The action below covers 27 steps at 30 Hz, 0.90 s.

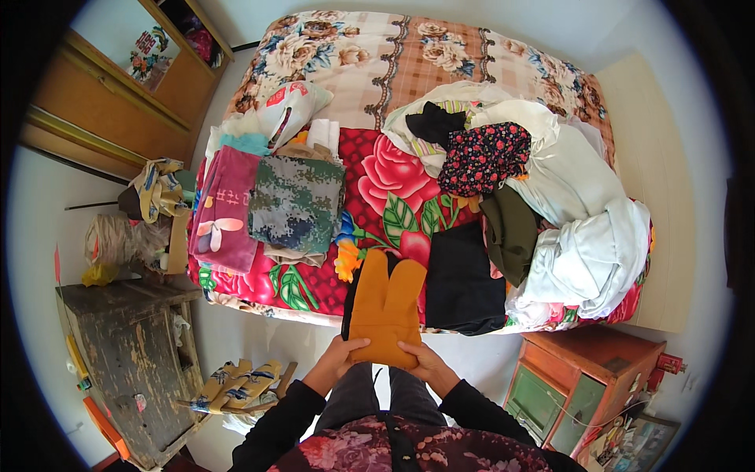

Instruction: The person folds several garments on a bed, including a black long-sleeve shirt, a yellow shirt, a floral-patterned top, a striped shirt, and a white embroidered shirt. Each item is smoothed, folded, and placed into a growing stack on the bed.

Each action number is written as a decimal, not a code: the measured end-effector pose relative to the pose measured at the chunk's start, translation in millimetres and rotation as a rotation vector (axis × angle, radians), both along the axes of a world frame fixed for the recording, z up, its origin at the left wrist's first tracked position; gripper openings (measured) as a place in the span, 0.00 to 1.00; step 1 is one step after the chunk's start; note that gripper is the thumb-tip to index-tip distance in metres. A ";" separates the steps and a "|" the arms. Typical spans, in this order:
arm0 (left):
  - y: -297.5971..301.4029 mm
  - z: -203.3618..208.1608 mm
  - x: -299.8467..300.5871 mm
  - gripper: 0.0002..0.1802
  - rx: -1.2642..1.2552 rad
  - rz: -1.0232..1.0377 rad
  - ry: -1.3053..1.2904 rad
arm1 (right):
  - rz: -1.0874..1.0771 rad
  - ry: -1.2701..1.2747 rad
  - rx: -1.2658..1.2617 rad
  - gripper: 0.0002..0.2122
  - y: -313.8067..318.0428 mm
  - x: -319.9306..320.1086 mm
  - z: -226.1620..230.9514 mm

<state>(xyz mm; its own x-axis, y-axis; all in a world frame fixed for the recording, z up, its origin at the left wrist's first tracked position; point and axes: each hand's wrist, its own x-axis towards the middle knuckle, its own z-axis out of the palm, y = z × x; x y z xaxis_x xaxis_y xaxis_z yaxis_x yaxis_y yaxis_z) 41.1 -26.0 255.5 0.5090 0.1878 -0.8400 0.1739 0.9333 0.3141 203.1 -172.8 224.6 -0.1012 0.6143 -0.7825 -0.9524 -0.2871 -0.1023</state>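
Observation:
Both my hands grip a mustard-orange pair of trousers (384, 315), its two legs pointing away from me over the bed's front edge. Black cloth shows along its left side. My left hand (343, 354) pinches the near left corner, thumb on top. At the near right corner my right hand (425, 363) does the same; the fingers underneath are hidden. Just right of the trousers lies a folded black garment (465, 279). To their left is a folded camouflage garment (299, 206) on top of other cloth, beside a folded maroon towel (226, 208).
A red rose-patterned blanket (397, 177) covers the bed. At its right lie a bunched pale cloth (586, 252), an olive garment (507, 236) and a dark floral garment (484, 160). A worn wooden cabinet (130, 354) stands left, a red-and-green cabinet (578, 385) right.

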 end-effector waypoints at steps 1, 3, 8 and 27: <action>2.6 0.6 -1.0 0.24 -0.018 0.001 0.000 | 0.012 -0.003 -0.004 0.22 2.4 0.5 3.3; 5.5 1.6 -2.0 0.24 -0.042 0.005 -0.023 | 0.013 0.001 -0.024 0.22 6.6 2.7 9.3; 12.1 7.5 -2.4 0.23 -0.079 0.032 -0.081 | 0.036 -0.028 -0.031 0.22 18.1 7.8 23.6; 208.9 123.6 -5.7 0.23 0.270 0.199 -0.254 | 0.038 -0.373 0.299 0.18 236.8 8.1 133.9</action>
